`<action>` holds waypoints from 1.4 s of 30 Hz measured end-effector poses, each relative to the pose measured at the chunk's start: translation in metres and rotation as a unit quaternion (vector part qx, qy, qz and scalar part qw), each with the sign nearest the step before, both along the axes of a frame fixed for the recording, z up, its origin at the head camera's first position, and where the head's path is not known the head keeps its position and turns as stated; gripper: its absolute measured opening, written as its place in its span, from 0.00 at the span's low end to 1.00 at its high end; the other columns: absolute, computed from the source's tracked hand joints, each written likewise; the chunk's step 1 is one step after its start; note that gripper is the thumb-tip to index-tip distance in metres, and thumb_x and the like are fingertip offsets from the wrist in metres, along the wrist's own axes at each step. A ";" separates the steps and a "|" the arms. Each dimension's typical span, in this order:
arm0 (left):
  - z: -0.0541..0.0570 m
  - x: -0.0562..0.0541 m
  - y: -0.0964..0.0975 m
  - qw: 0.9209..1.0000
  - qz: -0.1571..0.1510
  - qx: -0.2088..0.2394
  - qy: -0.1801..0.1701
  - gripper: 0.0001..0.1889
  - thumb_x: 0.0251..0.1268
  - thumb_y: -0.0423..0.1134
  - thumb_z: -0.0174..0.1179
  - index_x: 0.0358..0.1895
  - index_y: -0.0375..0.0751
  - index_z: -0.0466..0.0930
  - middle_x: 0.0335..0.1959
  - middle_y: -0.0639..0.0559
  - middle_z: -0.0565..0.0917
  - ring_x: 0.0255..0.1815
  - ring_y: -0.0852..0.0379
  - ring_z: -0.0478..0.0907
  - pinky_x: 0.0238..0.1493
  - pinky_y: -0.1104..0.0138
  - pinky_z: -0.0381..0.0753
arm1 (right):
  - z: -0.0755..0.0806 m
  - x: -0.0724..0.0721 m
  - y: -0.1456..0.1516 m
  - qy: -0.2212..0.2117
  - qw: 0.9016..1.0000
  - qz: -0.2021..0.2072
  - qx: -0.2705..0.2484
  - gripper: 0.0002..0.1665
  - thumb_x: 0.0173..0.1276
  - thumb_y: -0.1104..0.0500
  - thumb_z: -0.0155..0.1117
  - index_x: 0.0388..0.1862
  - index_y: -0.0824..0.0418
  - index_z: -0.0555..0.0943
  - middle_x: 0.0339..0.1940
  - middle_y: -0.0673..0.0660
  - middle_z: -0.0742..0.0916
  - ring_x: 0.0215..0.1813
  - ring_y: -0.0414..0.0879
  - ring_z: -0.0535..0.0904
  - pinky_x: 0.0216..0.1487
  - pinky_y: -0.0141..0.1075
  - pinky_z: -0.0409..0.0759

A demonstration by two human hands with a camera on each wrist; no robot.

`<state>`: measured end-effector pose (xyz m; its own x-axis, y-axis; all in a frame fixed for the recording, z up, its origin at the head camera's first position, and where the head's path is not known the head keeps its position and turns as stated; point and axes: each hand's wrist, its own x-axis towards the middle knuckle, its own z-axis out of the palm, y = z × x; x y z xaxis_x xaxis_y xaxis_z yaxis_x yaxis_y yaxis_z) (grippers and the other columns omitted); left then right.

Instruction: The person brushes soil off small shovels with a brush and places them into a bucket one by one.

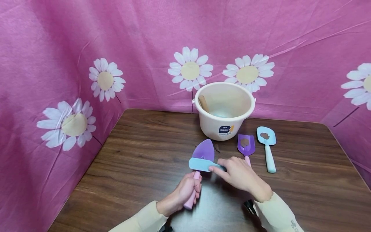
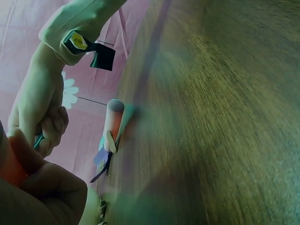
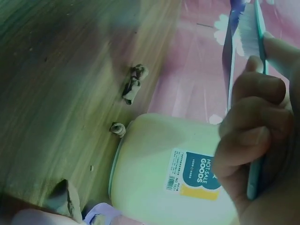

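In the head view my left hand grips the pink handle of a hand trowel with a pointed purple blade. My right hand holds a light blue brush that lies across the blade's lower part. White bristles of the brush face the trowel blade in the right wrist view, where the fingers curl round the brush handle. Seen from the left wrist, my left fingers wrap the trowel handle, and the right hand is just beyond.
A cream bucket with a brown stick inside stands at the back. To its right lie a purple shovel and a light blue shovel, each with a brown patch. Small brown clumps lie near the bucket.
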<state>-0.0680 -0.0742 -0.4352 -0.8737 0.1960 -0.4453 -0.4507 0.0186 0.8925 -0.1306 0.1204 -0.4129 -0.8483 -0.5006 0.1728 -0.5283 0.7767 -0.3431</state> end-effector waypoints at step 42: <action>0.002 0.003 -0.002 1.000 -0.012 -0.019 0.012 0.16 0.34 0.27 0.44 0.35 0.34 0.68 0.13 0.54 0.66 0.10 0.61 0.63 0.06 0.74 0.63 | -0.004 -0.017 0.011 0.027 0.999 -0.033 -0.027 0.26 0.67 0.38 0.58 0.15 0.49 0.65 0.13 0.43 0.59 0.17 0.37 0.58 0.16 0.30 0.57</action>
<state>-0.0652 -0.0765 -0.4329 -0.8793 0.1998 -0.4322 -0.4288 0.0625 0.9012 -0.1477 0.1318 -0.4168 -0.8681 -0.4325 0.2435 -0.4949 0.7918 -0.3581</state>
